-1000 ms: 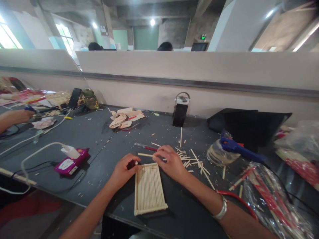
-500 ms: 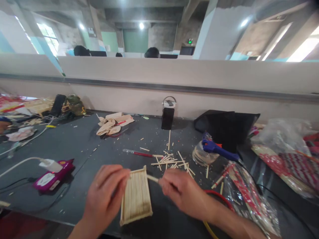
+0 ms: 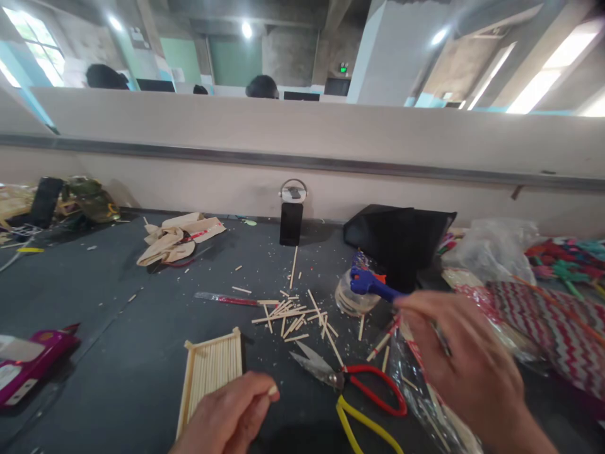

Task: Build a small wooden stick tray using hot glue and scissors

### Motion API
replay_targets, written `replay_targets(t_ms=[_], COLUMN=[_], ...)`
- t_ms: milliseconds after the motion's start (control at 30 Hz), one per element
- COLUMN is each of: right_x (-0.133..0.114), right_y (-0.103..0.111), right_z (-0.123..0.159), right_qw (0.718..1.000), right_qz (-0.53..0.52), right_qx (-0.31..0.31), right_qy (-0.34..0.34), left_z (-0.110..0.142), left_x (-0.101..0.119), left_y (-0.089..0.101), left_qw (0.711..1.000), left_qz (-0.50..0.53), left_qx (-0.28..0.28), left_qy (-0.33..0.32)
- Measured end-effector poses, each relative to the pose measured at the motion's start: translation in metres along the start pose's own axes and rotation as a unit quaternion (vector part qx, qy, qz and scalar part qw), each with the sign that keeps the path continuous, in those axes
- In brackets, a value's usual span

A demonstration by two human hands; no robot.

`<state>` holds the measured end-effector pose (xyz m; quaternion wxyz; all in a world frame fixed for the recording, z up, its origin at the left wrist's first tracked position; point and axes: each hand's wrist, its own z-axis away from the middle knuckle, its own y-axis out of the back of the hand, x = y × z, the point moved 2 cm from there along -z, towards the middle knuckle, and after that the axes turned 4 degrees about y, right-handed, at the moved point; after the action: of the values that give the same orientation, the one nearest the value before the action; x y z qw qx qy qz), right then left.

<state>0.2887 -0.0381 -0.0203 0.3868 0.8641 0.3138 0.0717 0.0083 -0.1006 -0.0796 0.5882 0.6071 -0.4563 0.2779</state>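
Observation:
A flat panel of glued wooden sticks lies on the dark table near the front edge. My left hand is over the panel's near right corner, its fingers pinched on what looks like a short pale stick end. My right hand, blurred, reaches out at the right with fingers extended and nothing clearly in it. It is over a plastic bag of sticks, just short of the blue glue gun. Scissors with red and yellow handles lie between my hands.
Loose wooden sticks are scattered mid-table beside a red pen-like tool. A phone on a stand, a black bag, crumpled paper, a magenta device and red-patterned plastic bags surround the spot. Other people's heads show beyond the partition.
My right hand left the panel and swung right toward the glue gun. The panel is back down on the table and my left hand has slipped to its near corner. The view turned right.

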Motion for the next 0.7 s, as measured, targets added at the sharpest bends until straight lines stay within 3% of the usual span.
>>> replay_targets(t_ms=[100, 200, 333, 567, 700], right_x=[0.045, 0.067, 0.072, 0.079, 0.088], right_y=[-0.002, -0.025, -0.050, -0.054, -0.042], right_z=[-0.008, -0.003, 0.007, -0.002, -0.008], right_qw=[0.987, 0.978, 0.967, 0.959, 0.958], right_qz=[0.145, 0.134, 0.099, 0.080, 0.000], right_qx=[-0.058, -0.158, -0.235, -0.228, -0.133], right_qy=[-0.024, -0.018, -0.031, -0.151, -0.254], left_z=[-0.011, -0.026, -0.045, -0.055, -0.060], left_x=[0.003, 0.008, 0.017, 0.018, 0.018], left_y=[0.007, 0.006, 0.002, 0.003, 0.004], left_qw=[0.989, 0.960, 0.934, 0.920, 0.917], left_qz=[0.078, 0.219, 0.307, 0.350, 0.365], left_qx=[-0.035, -0.031, -0.006, -0.015, -0.021], left_qy=[0.122, 0.174, 0.184, 0.175, 0.160])
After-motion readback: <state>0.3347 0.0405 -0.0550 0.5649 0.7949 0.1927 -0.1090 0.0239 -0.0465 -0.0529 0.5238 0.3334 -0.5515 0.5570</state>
